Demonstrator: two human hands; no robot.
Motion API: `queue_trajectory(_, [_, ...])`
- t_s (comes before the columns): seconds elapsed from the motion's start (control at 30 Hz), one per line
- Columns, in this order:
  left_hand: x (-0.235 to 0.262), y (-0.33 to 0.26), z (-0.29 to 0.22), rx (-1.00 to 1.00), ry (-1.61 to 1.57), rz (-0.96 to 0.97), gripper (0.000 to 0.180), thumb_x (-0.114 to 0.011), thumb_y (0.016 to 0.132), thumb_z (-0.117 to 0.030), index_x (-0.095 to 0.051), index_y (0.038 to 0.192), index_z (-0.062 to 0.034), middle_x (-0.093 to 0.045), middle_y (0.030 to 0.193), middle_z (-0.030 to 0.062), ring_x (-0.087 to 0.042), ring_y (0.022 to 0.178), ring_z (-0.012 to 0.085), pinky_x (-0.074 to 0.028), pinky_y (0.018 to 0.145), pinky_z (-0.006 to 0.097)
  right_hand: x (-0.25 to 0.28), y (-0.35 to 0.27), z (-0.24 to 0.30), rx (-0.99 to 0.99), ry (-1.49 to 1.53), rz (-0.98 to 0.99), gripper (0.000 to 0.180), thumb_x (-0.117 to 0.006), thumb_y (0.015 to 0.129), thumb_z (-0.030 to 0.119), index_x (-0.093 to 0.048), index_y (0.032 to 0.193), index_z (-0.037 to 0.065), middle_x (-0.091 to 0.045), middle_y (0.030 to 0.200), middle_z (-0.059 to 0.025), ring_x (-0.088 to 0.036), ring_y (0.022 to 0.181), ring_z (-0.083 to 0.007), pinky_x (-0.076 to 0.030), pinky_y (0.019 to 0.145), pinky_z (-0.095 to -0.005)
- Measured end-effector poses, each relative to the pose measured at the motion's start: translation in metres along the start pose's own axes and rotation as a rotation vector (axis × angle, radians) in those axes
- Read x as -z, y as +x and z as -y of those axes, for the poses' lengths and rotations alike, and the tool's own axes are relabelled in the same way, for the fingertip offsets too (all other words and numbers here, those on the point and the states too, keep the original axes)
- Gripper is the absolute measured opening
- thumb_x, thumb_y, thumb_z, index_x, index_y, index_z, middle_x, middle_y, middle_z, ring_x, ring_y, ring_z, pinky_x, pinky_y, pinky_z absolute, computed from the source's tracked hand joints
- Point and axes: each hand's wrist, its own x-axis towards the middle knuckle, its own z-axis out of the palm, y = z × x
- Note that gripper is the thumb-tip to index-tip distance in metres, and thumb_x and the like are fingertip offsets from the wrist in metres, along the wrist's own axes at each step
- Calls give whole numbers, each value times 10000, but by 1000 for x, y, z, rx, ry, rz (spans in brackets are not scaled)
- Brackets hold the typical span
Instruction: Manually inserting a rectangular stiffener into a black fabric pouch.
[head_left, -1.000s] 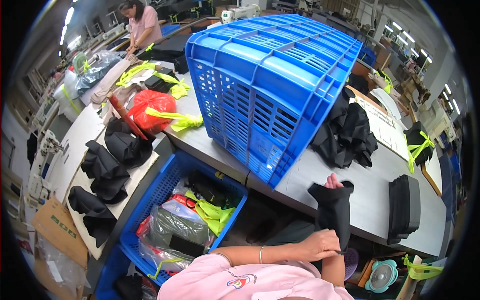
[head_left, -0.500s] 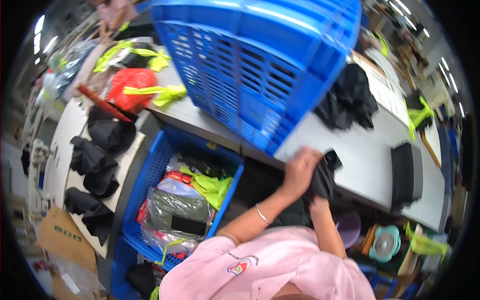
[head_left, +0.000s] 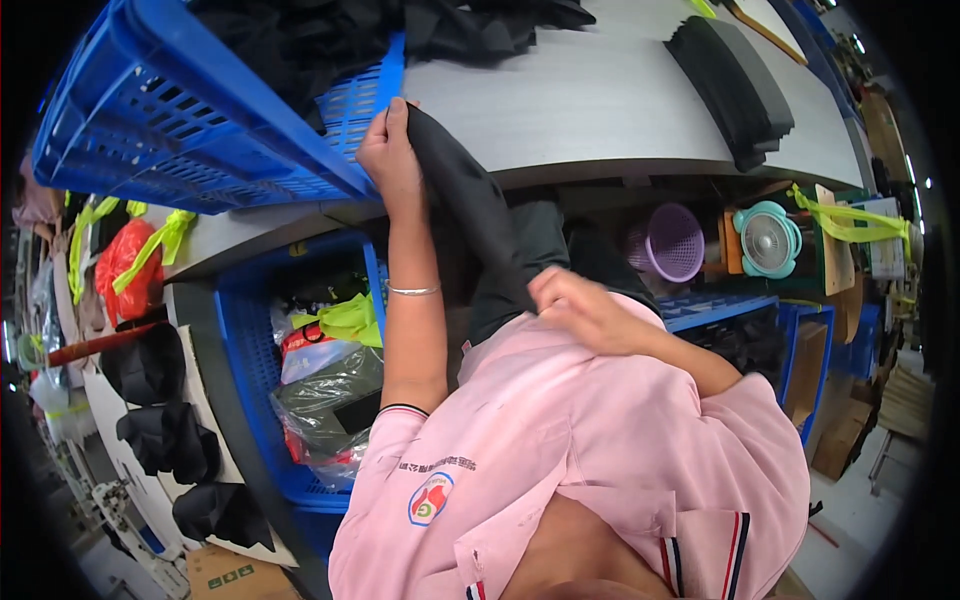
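Note:
A long piece of black fabric [head_left: 460, 180] is stretched between my two hands. At its far end, beside the blue crate, my left hand [head_left: 392, 160] pinches it with the thumb up. Close to my waist, my right hand [head_left: 585, 310] grips the near end, its fingers closed on the cloth. The large blue crate [head_left: 190, 120] stands on the table at the upper left, with more black cloth [head_left: 430, 30] in and beside it.
A stack of black fabric pieces [head_left: 735, 85] lies on the grey table [head_left: 590, 110]. Under it are a purple basket [head_left: 672, 245] and a teal fan [head_left: 768, 240]. At left, a lower blue crate [head_left: 250, 360] holds bagged goods, near black bundles [head_left: 165, 440] on a board.
My hands have moved apart, drawing the bunched black fabric out lengthwise. The left reaches toward the crate; the right has come back toward my body. The view has swung to the right.

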Motion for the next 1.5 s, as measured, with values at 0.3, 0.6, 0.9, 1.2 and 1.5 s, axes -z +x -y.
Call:
queue_trajectory(0.3, [-49, -69, -22, 296, -173, 434, 215, -701, 939, -197, -732, 880, 7, -631, 787, -50, -505, 715, 24, -408, 628, 208, 53, 10, -14, -64, -166, -835, 402, -638, 959, 190, -516, 1300, 16, -574, 1229, -119, -557, 1130, -159, -437, 977, -304])
queue_trajectory(0.6, [-23, -79, -35, 479, -129, 567, 316, -579, 1000, -257, -716, 1021, 27, -707, 967, 72, -634, 868, 106, -504, 793, 252, 89, 32, -6, -102, 876, -394, 220, -628, 983, 233, -702, 904, 42, -648, 873, 54, -529, 846, -11, -428, 790, -192])
queue_trajectory(0.9, [-68, -154, -19, 986, -550, 548, 306, -554, 997, -213, -599, 1232, -23, -684, 1102, 74, -656, 961, 139, -539, 821, 266, 65, 79, -61, -114, 455, -245, 224, -626, 967, 231, -701, 909, 28, -635, 773, 42, -568, 759, -46, -459, 673, -247])
queue_trajectory(1.2, [-143, -154, -8, 673, -703, 535, 494, -483, 1026, -358, -446, 1466, -136, -571, 1345, 156, -563, 1208, 316, -438, 1048, 402, 28, 29, -101, -426, 401, -394, 221, -579, 998, 221, -706, 966, 42, -667, 871, 15, -597, 787, -61, -478, 709, -242])
queue_trajectory(1.5, [-75, -133, 9, 429, -346, 683, 510, -512, 1020, -249, -397, 1484, -69, -549, 1376, 120, -550, 1232, 256, -443, 1053, 374, 106, -9, -64, -38, 105, -879, 227, -619, 957, 177, -666, 1000, -41, -662, 986, -58, -602, 914, -112, -467, 853, -261])
